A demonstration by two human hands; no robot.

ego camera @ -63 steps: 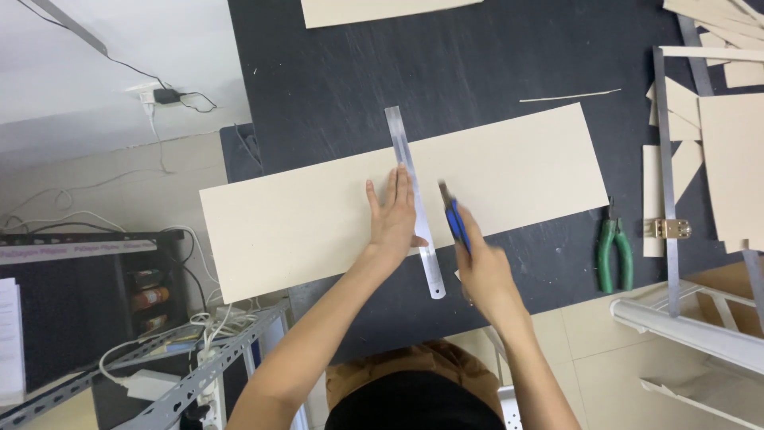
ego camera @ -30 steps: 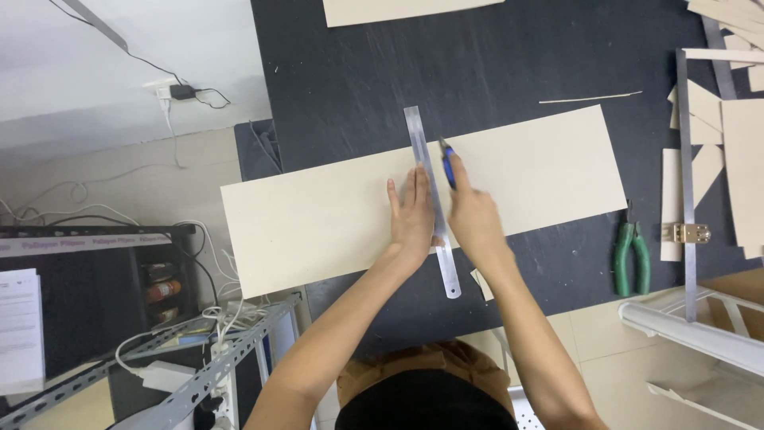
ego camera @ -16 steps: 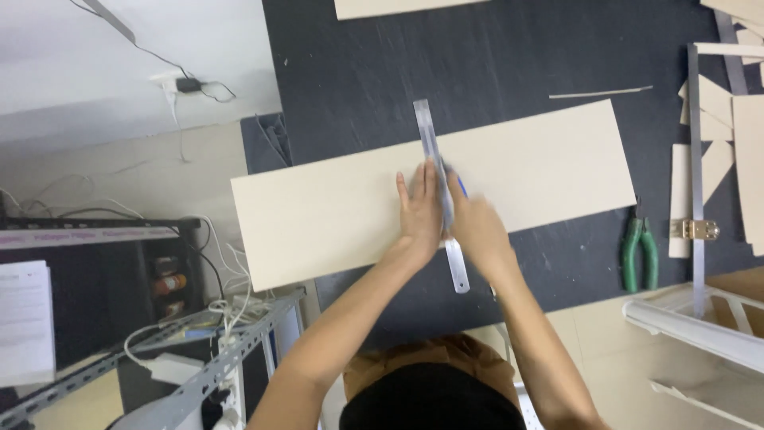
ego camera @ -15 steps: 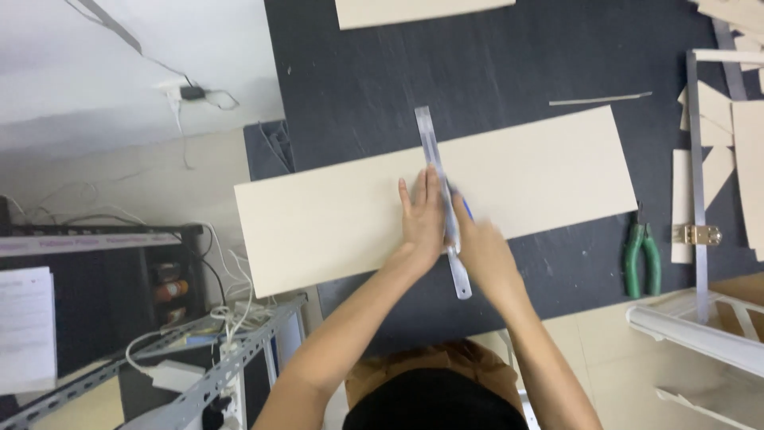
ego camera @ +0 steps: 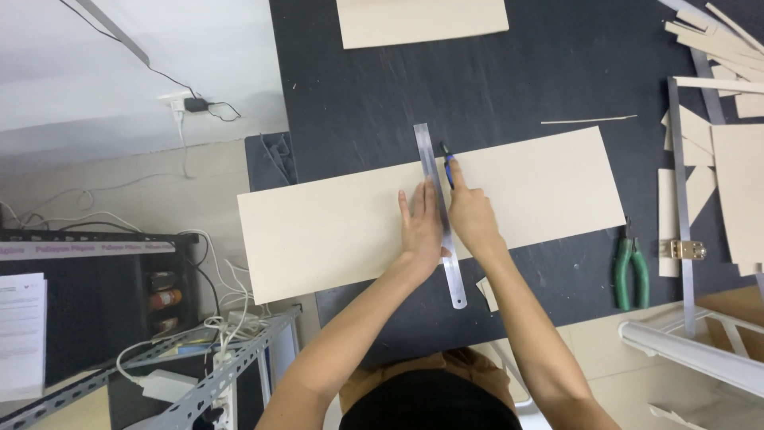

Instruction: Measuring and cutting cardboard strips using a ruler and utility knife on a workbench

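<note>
Far left, off the tabletop point(ego camera: 509, 80): grey metal rack point(ego camera: 239, 358) with tangled white cables. Across the dark tabletop, lying flat: long beige cardboard sheet point(ego camera: 318, 231), tilted slightly, right end higher. Pressed down on the sheet's middle: left hand point(ego camera: 420, 227), flat, fingers together, pinning a steel ruler point(ego camera: 426, 151) that crosses the sheet from far edge to near edge and overhangs both. Just right of the ruler: blue-handled knife point(ego camera: 449, 166), tip at the sheet's far edge, hugging the ruler's right side. Wrapped closed around the knife's handle: right hand point(ego camera: 471, 219), touching the ruler.

Seemingly at the start of a straight cut. For the draw toward the body: firm weight on the ruler, blade tight against its edge.

Further right: green-handled pliers point(ego camera: 630, 267), then beige offcuts point(ego camera: 740, 183).
</note>
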